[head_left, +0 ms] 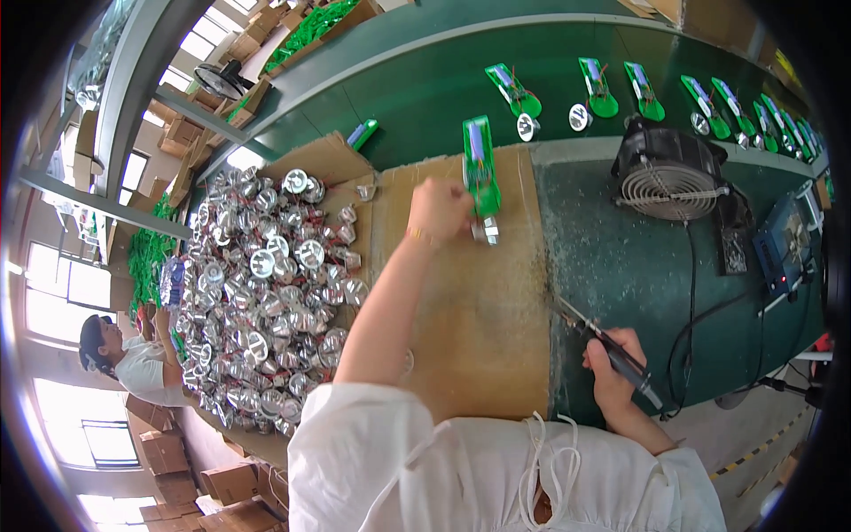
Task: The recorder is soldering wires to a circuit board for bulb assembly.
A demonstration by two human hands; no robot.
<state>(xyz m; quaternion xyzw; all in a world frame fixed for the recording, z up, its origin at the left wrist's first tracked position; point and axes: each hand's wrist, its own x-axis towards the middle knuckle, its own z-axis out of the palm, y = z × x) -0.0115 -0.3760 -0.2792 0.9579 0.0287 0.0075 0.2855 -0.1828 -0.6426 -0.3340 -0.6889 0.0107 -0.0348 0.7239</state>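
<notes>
My left hand (439, 211) is closed at the lower left edge of a green plastic housing (481, 168), its fingertips partly hidden. Inside that housing lies a pale violet battery-like cylinder, and a small shiny reflector (489, 231) sits at its lower end. Both rest at the far part of a brown cardboard sheet (470, 337). In my right hand (613, 368) is a soldering iron (636, 376) with a dark handle, gripped like a pen. Its metal tip points up and left, over the boundary of the cardboard and the green bench, apart from the housing.
Silver lamp reflectors (266, 301) are heaped at the left. More green housings (603, 102) line the far green surface. A black fan (671, 177) and a blue soldering station (782, 239) stand at the right, with cables across the bench. Another person (142, 363) is at the far left.
</notes>
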